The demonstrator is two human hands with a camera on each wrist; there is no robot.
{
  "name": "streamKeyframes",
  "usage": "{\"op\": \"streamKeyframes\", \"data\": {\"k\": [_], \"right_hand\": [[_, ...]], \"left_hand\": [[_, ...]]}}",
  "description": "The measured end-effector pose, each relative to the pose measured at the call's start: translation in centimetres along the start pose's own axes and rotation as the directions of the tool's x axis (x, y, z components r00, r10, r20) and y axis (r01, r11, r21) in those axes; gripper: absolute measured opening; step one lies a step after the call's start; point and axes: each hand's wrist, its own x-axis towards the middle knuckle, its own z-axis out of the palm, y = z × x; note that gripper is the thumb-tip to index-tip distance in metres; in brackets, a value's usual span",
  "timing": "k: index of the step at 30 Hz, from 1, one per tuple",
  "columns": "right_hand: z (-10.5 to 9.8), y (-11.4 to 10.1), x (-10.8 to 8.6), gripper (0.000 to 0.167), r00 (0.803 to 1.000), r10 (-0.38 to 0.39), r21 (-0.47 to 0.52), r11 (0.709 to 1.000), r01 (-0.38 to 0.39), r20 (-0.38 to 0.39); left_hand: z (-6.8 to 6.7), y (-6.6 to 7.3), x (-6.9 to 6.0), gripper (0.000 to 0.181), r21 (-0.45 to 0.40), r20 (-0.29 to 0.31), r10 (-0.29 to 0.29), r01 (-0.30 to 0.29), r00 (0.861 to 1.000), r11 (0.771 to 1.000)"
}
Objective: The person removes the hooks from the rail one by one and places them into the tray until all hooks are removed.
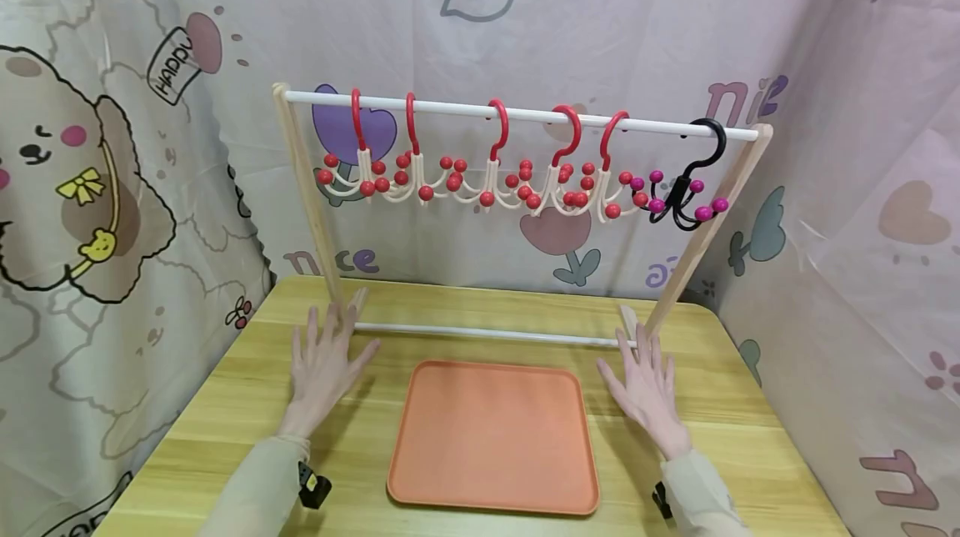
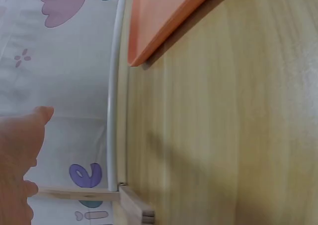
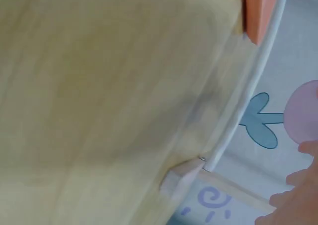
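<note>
A wooden rack with a white top rod [image 1: 457,109] stands at the back of the table. Several cream hangers [image 1: 491,177] with red hooks and red ball tips hang along the rod. At its right end hangs a black hanger [image 1: 681,188] with magenta ball tips. My left hand [image 1: 324,370], fingers spread, is near the foot of the rack's left post [image 1: 306,187]. Beside the right post [image 1: 705,233] is my right hand [image 1: 648,391], also spread and holding nothing. Whether either hand touches the rack or hovers, I cannot tell.
An orange tray [image 1: 495,437] lies on the wooden table [image 1: 750,445] between my forearms. The rack's lower white rod [image 1: 487,333] runs behind it. Printed curtains [image 1: 600,12] surround the table at the back and sides.
</note>
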Motion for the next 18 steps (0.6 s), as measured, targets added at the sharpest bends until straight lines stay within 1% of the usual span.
{"op": "streamKeyframes", "data": {"k": [7, 11, 18], "right_hand": [[-1.6, -0.5, 0.7, 0.075, 0.997, -0.035, 0.011, 0.999, 0.036, -0.067], [-2.7, -0.9, 1.1, 0.074, 0.993, -0.047, -0.003, 0.999, 0.047, -0.105], [-5.0, -1.7, 2.4, 0.075, 0.987, -0.059, 0.004, 0.998, 0.060, -0.151]], "left_hand": [[-1.7, 0.3, 1.0, 0.076, 0.008, -0.051, -0.005, 0.005, 0.999, 1.000], [-2.9, 0.6, 1.8, 0.077, -0.015, -0.069, -0.027, 0.026, 0.997, 1.000], [-4.8, 1.0, 3.2, 0.080, -0.048, -0.105, -0.049, 0.044, 0.993, 0.998]]}}
